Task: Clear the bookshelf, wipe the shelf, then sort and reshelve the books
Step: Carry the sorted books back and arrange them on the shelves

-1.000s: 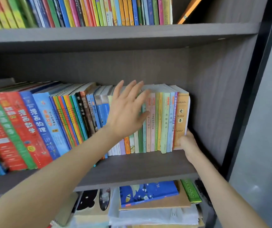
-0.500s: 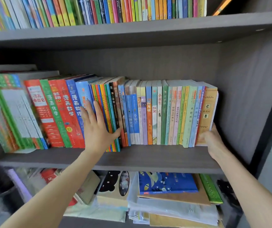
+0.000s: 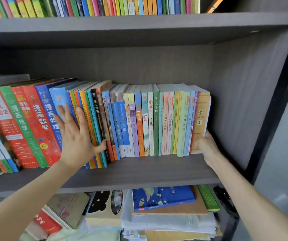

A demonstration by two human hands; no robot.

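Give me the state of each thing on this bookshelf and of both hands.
Middle-shelf row of colourful paperback books: standing, not yet cleared; left ones lean left.
Tan end book: upright, at the row's right end.
Left hand: flat on spines, fingers straight.
Right hand: against the tan book; fingers hidden.
Blue picture book on the lower shelf: lying flat on a stack.
Orange book on top shelf: tilted.

I see a bare left hand [image 3: 77,136] and bare right hand [image 3: 207,146], each on a slender forearm, uncovered right to the edge of my feed.
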